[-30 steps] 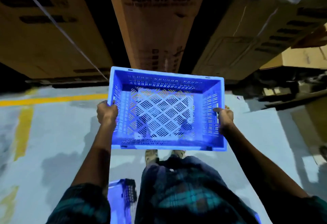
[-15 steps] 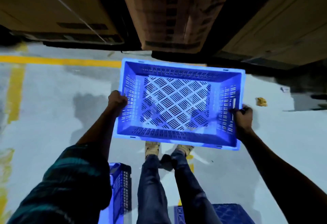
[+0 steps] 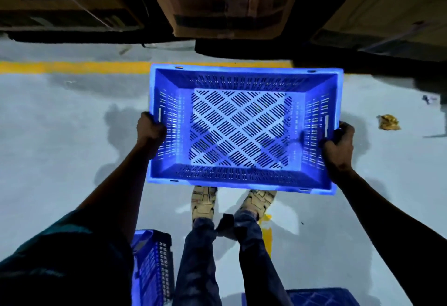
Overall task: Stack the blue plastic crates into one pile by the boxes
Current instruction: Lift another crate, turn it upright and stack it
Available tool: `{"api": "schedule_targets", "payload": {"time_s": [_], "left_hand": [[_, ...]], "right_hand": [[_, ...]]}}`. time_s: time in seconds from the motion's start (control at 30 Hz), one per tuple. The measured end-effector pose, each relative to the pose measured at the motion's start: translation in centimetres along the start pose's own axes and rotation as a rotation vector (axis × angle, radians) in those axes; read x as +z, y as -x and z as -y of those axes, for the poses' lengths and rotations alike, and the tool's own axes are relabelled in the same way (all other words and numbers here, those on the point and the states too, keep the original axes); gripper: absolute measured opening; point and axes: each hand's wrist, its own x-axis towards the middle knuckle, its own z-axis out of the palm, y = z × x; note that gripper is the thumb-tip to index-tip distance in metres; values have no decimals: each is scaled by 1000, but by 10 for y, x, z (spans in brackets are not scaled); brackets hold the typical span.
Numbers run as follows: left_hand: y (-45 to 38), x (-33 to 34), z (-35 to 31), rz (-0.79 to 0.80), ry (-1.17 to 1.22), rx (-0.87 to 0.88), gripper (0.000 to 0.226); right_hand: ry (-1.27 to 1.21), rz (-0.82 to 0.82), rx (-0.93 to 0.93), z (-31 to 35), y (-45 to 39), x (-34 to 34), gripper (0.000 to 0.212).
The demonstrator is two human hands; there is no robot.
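My left hand [image 3: 150, 127] is curled tight on the left end handle of the blue crate [image 3: 242, 127], held level above the floor [image 3: 60, 136] just short of the cardboard boxes [image 3: 225, 0]. It should feel light and stiff (slotted plastic, empty). My right hand [image 3: 337, 137] grips the opposite handle, fingers closed.

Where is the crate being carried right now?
In the head view the blue crate is centre frame, held by the left hand and right hand above the floor, just short of the yellow line and cardboard boxes.
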Motion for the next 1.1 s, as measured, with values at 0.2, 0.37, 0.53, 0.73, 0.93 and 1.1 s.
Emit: {"api": "schedule_targets", "payload": {"time_s": [0.2,0.37,0.53,0.73,0.93,1.1], "left_hand": [[29,3,22,44,26,-14,25],[43,-3,35,4,37,-95,39],[43,-8,37,-9,127,-99,57],[47,-4,49,15,147,-56,48],[61,-2,60,25,80,-86,49],[78,-1,70,6,-110,-120,50]], "right_hand": [[-28,119,-29,-18,22,-11,84],[3,272,43,-36,25,-7,107],[-68,336,-100,-43,11,4,87],[136,284,-182,-41,38,-1,97],[406,234,78,-53,70,5,108],[501,134,169,-56,88,16,87]]}}
